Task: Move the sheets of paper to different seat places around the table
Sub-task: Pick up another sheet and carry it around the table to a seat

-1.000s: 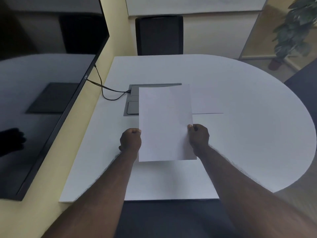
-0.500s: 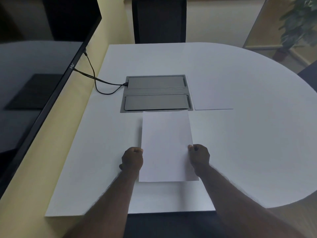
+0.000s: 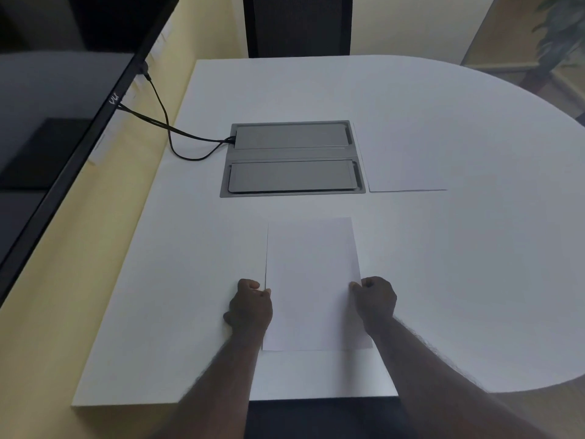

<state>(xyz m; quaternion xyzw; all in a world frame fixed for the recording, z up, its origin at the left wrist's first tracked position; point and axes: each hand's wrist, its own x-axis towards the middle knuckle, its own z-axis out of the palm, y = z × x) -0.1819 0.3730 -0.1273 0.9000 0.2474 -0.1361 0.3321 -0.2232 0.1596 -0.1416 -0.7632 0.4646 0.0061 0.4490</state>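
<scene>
The sheet (image 3: 311,283) has come down over the last second. A second ago it was held raised and tilted, covering part of the cable box (image 3: 292,158); now it lies low at the near seat place, short of the box and apart from it. Whether it rests fully flat on the table (image 3: 443,280) cannot be told, though its near edge appears to touch the surface.

The left hand (image 3: 250,307) is curled and pinches the sheet's left edge. The right hand (image 3: 375,299) is curled and pinches the right edge. Neither grip is released.

A second sheet (image 3: 403,160) lies flat just right of the box, nearer the middle than any seat.

Judgement: placement at the near seat is almost complete; release is the remaining step. The second sheet probably needs moving next, possibly toward the chair (image 3: 299,25) at the far side.
</scene>
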